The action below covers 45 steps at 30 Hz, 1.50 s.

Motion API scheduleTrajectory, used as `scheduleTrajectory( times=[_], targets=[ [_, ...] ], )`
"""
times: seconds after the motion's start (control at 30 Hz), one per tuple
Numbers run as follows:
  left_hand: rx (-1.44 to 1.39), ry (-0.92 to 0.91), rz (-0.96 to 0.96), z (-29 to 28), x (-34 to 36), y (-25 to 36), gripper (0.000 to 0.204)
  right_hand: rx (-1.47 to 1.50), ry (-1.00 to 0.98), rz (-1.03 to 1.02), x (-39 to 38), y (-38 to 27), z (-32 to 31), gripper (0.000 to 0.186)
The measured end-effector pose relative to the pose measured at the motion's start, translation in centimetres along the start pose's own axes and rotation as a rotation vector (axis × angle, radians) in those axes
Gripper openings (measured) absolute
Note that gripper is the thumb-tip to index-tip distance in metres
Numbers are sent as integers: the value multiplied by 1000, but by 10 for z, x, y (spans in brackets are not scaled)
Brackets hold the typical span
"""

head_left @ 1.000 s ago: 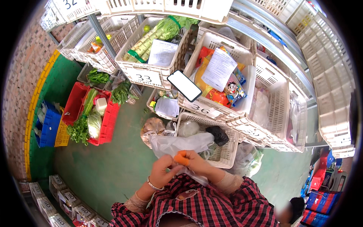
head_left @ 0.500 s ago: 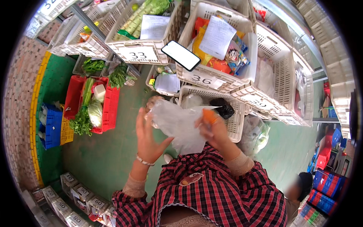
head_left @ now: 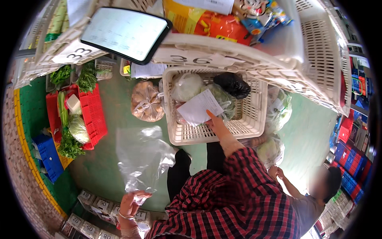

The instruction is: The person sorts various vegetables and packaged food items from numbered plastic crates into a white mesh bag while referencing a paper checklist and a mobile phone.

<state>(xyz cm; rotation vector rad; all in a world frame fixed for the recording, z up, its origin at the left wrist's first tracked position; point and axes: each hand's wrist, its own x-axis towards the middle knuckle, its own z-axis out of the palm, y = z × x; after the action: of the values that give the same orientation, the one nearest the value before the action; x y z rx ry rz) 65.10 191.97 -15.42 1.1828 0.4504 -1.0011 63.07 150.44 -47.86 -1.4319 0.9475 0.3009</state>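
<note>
My left hand (head_left: pixel 129 204) pinches a large clear plastic bag (head_left: pixel 139 157) low on the left, spread upward from my fingers. My right hand (head_left: pixel 213 122), reaching into a white plastic crate (head_left: pixel 215 136), grips a white printed paper (head_left: pixel 199 104) by its lower edge, with some fingers hidden. Under and around the paper lie a bag of pale produce (head_left: pixel 187 85), leafy greens in plastic (head_left: pixel 227 109) and a black bag (head_left: pixel 231 84). A bag of brown items (head_left: pixel 147 101) sits left of the crate.
A phone (head_left: pixel 125 32) lies on raised crates (head_left: pixel 234 59) holding snack packs (head_left: pixel 207 24). A red crate of vegetables (head_left: pixel 97 119) and a blue crate (head_left: pixel 49 157) stand left. Bagged greens (head_left: pixel 276 109) lie right. A co-worker (head_left: pixel 302 211) is at lower right.
The clear bag has moved from between both hands down-left with my left hand. My right hand now reaches forward onto a paper in the low crate. The view has moved closer to the crates.
</note>
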Motion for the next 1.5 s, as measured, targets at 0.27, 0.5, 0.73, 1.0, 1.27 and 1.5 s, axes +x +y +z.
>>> scheduleTrajectory(
  times=[0.27,0.5,0.73,1.0,1.27,1.5],
  targets=[
    [286,261,142,55,111,0,85,-126,-355,-129,-143,-111,14,32],
    [139,-164,-183,80,119,-1,55,-136,-540,-9,-186,-168,-3,26],
    [181,501,247,58,105,-16,37,-767,-108,-437,-52,-122,5,99],
    [86,573,355,27,75,18,24,-1373,243,-71,55,-46,-88,75],
    [-450,670,210,32,92,36,51,-1351,-228,-759,32,-30,49,83],
    [-646,487,30,24,66,47,59,-1196,-458,-148,59,-2,68,80]
  ],
)
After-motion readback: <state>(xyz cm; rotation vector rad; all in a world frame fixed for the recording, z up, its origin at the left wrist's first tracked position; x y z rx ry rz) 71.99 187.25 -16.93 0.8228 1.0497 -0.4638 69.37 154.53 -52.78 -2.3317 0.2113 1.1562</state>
